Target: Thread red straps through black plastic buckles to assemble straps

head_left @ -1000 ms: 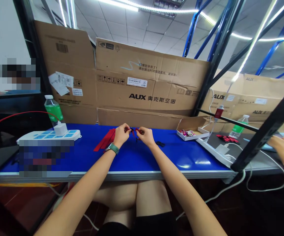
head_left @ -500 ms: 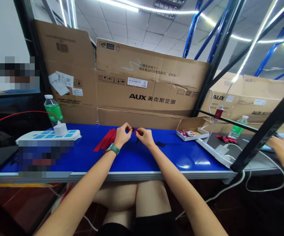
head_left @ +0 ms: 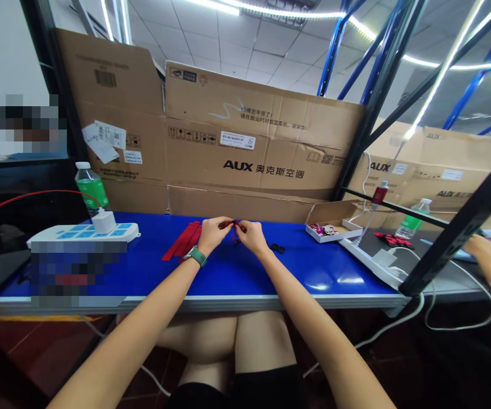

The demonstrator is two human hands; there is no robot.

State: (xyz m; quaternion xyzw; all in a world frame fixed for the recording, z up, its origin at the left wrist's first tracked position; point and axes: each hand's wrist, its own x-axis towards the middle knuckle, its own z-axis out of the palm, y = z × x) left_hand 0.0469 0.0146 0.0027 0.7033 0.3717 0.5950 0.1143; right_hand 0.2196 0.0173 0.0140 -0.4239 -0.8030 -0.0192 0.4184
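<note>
Over the middle of the blue table, my left hand and my right hand meet, fingertips almost touching. Both pinch a small red strip with a dark part at its top; its details are too small to tell. Flat red strips lie just left of my left hand, partly behind the wrist with the green watch band. A couple of small black pieces rest on the table to the right of my right hand.
A power strip with a white plug and a green-labelled bottle stand at the left. Toward the right are an open small box, another power strip and a black post. Cardboard stands behind. Another person's hands show far right.
My left hand has shifted slightly right and its fingers have turned toward my right hand, closing the gap around the small piece. The view has tilted very slightly.
</note>
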